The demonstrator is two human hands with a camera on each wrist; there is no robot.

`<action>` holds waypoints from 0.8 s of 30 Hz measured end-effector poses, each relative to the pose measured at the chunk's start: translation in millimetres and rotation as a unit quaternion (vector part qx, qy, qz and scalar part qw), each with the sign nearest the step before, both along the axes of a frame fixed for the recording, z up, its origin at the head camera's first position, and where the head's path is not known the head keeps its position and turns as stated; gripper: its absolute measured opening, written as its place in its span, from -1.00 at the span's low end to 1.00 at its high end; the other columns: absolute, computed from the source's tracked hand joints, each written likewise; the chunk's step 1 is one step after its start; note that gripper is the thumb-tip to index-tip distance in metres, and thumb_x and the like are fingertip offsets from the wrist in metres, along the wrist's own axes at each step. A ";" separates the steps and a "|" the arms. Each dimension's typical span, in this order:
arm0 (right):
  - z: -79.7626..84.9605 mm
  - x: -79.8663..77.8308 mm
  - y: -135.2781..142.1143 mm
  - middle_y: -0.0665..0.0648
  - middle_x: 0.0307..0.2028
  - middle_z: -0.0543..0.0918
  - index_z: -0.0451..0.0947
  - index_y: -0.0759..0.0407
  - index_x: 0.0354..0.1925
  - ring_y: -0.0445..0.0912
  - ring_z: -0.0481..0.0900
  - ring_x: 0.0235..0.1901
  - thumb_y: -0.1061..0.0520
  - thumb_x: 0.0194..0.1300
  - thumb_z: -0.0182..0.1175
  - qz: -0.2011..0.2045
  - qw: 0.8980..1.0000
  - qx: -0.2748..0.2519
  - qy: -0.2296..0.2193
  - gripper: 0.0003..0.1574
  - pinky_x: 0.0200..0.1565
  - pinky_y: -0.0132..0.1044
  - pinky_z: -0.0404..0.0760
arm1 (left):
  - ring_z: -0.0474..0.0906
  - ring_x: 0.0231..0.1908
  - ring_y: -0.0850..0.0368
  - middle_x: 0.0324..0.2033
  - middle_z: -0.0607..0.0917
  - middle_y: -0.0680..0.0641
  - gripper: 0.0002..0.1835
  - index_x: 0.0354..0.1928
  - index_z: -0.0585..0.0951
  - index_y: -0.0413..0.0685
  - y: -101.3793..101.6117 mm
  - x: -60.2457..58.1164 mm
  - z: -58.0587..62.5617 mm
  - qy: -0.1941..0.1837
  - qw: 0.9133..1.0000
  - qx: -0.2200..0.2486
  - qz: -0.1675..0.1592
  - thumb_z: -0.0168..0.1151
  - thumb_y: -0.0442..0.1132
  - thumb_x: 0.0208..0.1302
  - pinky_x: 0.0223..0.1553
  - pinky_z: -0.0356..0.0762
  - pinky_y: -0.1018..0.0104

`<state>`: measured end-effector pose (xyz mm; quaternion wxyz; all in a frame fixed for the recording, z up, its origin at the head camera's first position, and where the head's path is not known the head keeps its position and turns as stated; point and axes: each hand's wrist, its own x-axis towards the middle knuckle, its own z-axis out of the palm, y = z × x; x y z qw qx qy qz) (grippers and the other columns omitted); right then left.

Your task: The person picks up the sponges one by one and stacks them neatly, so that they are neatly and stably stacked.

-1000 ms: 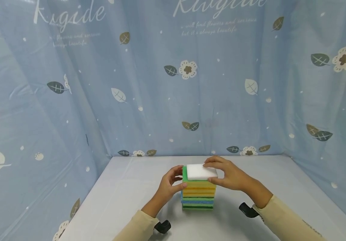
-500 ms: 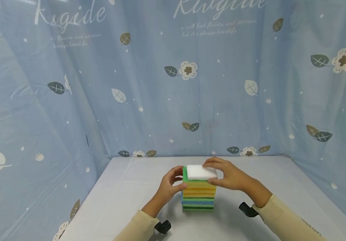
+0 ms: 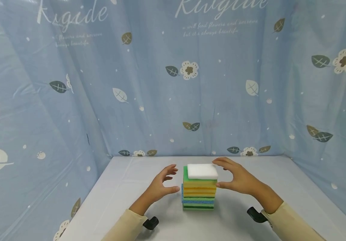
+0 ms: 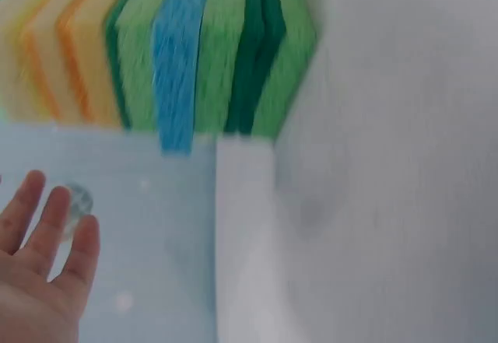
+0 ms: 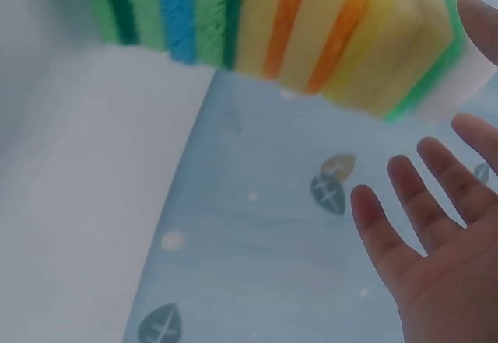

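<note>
A stack of sponges (image 3: 199, 192) in green, blue, orange and yellow layers stands upright on the table. Lying on its top is a white sponge (image 3: 202, 171), set slightly to the right so a green strip shows at the left. One blue layer (image 4: 180, 55) juts out past the others. To the left of the stack, my left hand (image 3: 157, 185) is apart from it, fingers spread and holding nothing. My right hand (image 3: 237, 175) is at the right side with fingers parted, thumb tip right at the stack's upper edge; its palm shows in the right wrist view.
The white tabletop (image 3: 136, 174) reaches back to a blue patterned curtain (image 3: 148, 100), which also hangs along both sides. Black wrist-worn devices (image 3: 151, 223) sit at the sleeve cuffs.
Both hands have let go and drawn outward, the left one to the left and the right one to the right. The stack and the white sponge stay in place.
</note>
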<state>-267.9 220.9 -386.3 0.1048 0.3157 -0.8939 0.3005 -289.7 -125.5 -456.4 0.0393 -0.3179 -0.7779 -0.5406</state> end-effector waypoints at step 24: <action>-64.3 -10.0 77.9 0.36 0.43 0.13 0.15 0.26 0.45 0.34 0.05 0.38 -0.46 0.25 0.10 -0.154 0.977 0.143 0.023 0.12 0.22 0.35 0.13 | 0.12 0.39 -0.18 0.41 0.25 -0.15 0.04 0.48 0.19 -0.11 -139.8 19.4 -19.0 0.190 0.887 -0.383 0.175 0.30 0.33 0.10 0.30 0.11 -0.19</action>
